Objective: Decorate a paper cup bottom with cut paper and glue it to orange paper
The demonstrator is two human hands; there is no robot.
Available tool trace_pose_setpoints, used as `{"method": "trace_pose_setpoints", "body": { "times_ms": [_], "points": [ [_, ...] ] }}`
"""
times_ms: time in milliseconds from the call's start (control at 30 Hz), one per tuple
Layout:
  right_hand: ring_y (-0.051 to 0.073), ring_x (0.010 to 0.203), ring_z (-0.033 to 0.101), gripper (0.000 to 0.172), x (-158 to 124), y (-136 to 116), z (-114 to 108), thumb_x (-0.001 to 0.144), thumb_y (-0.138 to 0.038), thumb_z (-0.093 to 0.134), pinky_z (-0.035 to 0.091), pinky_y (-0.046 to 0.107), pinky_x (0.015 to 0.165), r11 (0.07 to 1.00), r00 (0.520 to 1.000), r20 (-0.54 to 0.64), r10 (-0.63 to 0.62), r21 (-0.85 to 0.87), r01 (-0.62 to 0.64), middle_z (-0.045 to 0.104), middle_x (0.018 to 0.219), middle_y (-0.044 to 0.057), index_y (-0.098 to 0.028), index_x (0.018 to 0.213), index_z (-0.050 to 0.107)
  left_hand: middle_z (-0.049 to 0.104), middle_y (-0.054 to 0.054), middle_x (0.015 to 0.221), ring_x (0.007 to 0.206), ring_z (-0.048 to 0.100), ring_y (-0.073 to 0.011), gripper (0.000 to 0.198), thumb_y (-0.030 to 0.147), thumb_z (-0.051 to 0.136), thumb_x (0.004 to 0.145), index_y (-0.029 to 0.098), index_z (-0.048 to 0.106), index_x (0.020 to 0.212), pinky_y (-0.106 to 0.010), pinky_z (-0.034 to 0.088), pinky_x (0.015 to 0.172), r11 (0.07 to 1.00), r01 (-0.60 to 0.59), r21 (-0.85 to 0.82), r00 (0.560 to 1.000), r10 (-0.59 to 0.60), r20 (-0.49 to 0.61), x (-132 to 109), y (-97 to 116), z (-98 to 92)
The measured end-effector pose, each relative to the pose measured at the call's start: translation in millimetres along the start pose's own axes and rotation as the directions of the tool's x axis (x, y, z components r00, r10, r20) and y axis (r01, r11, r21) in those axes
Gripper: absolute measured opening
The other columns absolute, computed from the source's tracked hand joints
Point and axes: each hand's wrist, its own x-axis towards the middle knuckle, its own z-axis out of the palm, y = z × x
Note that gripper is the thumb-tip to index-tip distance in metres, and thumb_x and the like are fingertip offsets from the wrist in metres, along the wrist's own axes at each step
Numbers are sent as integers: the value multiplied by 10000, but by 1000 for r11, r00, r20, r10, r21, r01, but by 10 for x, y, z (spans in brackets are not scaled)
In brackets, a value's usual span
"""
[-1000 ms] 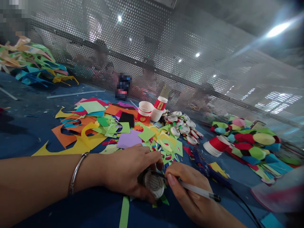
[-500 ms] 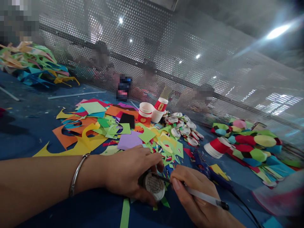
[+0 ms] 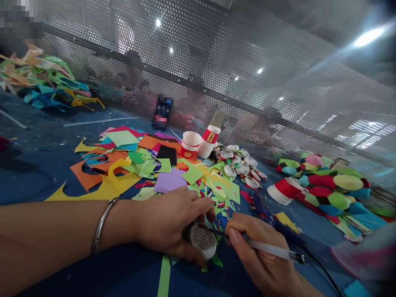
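My left hand (image 3: 176, 225) is closed round the sides of a small round white piece (image 3: 203, 241), like a paper cup bottom, with a dark grid of lines drawn on its face. In my right hand (image 3: 262, 251) is a pen (image 3: 274, 249) with a clear barrel and a black end. Its tip lies at the upper edge of the round piece; whether it touches cannot be made out. Green paper scraps (image 3: 217, 260) lie around the piece, and a green paper strip (image 3: 163, 276) runs below my left hand.
Coloured paper (image 3: 169, 180) spreads across the blue table (image 3: 102, 270). Paper cups (image 3: 190, 145) stand behind it, beside a heap of cut cup bottoms (image 3: 243, 167). A blue glue gun (image 3: 275, 222) with a cord lies right of my right hand. Patchwork paper pieces (image 3: 334, 185) lie far right.
My right hand and the pen have shifted slightly to the right. The left hand keeps its hold on the round piece. The whole view has moved a little.
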Motion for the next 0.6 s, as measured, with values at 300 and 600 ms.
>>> {"method": "trace_pose_setpoints", "body": {
  "times_ms": [300, 600],
  "points": [
    [114, 630, 619, 154, -104, 17, -42, 966, -131, 470, 494, 230, 611, 993, 987, -108, 122, 17, -120, 639, 797, -16, -236, 979, 581, 633, -66, 1117, 1030, 579, -246, 579, 398, 799, 718, 211, 508, 1182, -370, 424, 899, 999, 34, 0, 995, -34, -98, -7, 46, -50],
    [121, 645, 612, 169, -105, 43, -64, 975, -120, 444, 498, 233, 590, 993, 985, -124, 116, 40, -112, 626, 778, -4, -225, 988, 575, 594, -40, 1174, 1121, 495, -251, 608, 139, 629, 633, 238, 496, 1218, -411, 407, 1012, 997, 75, 8, 997, -76, 11, -36, 204, -192]
  ]
}}
